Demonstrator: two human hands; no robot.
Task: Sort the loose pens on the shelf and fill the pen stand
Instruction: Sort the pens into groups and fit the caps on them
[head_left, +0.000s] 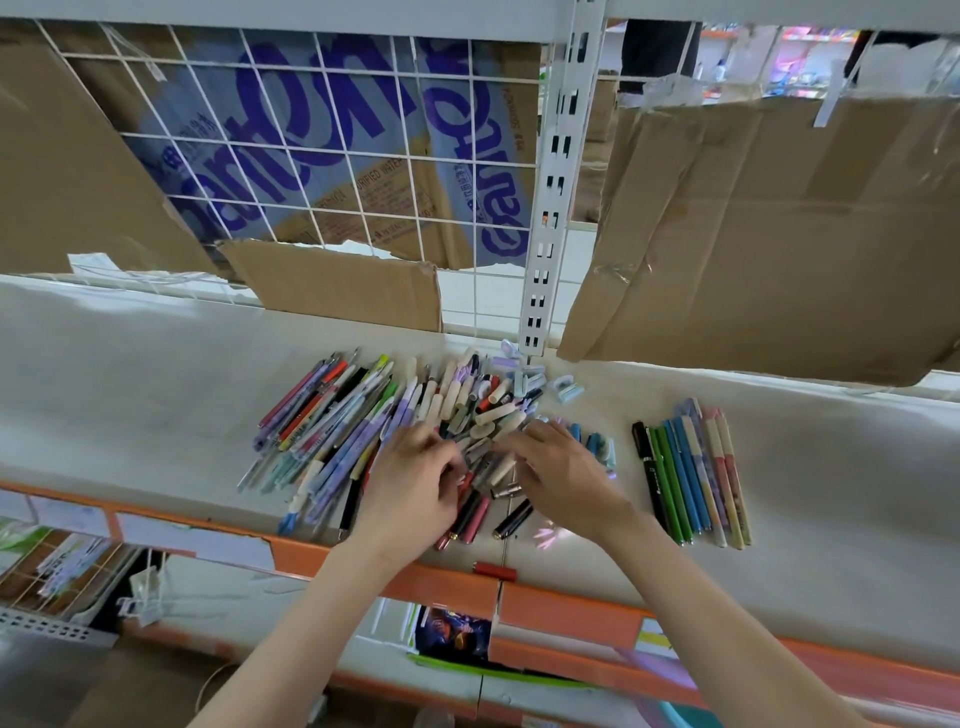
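Where both hands meet, the left hand (410, 486) and right hand (563, 480) rest curled in the pen pile (395, 426); any grip cannot be told. Sorted row (693, 475) lies right of the right hand, bare shelf (841, 467) beyond.

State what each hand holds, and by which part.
It cannot be told for certain. Both the left hand and the right hand have fingers curled down into the middle pile of pens and caps, hiding any grip.

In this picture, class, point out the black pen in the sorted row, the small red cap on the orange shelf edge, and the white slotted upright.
Black pen (649, 470): head view, mid-barrel.
Red cap (494, 570): head view, its middle.
White slotted upright (553, 197): head view, front face.
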